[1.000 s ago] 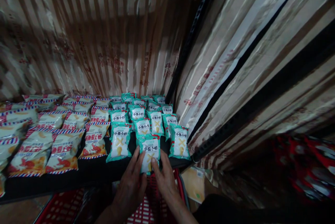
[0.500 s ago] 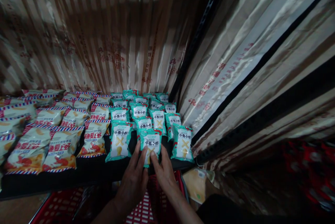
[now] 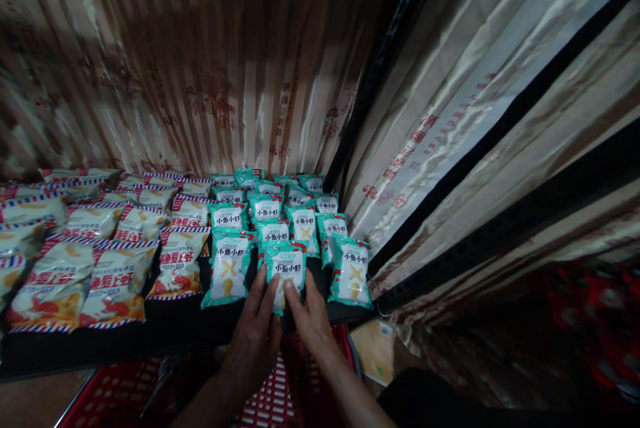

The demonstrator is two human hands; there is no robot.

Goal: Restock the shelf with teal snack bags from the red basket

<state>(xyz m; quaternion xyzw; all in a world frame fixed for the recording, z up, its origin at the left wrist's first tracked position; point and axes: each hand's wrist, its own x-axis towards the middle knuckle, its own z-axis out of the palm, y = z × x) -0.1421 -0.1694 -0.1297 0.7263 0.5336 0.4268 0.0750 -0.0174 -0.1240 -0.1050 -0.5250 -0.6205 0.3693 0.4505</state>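
Note:
A teal-and-white snack packet (image 3: 287,269) lies at the front of the middle row on a dark shelf (image 3: 150,331). My left hand (image 3: 255,335) rests against its lower left edge, fingers stretched along it. My right hand (image 3: 311,318) presses the packet's lower right edge with its fingertips. Both hands hold the packet between them. Several more teal packets (image 3: 273,211) lie in rows behind it, with one on each side, at the left (image 3: 227,271) and at the right (image 3: 351,271).
Red-striped white snack bags (image 3: 115,278) fill the shelf to the left. A red plastic basket (image 3: 275,401) sits below my hands. Striped shiny fabric (image 3: 225,61) hangs behind and to the right, beside a black shelf upright (image 3: 380,68).
Both hands have pushed the teal packet a little farther back onto the shelf, closer to the rows behind. The view has tilted up slightly.

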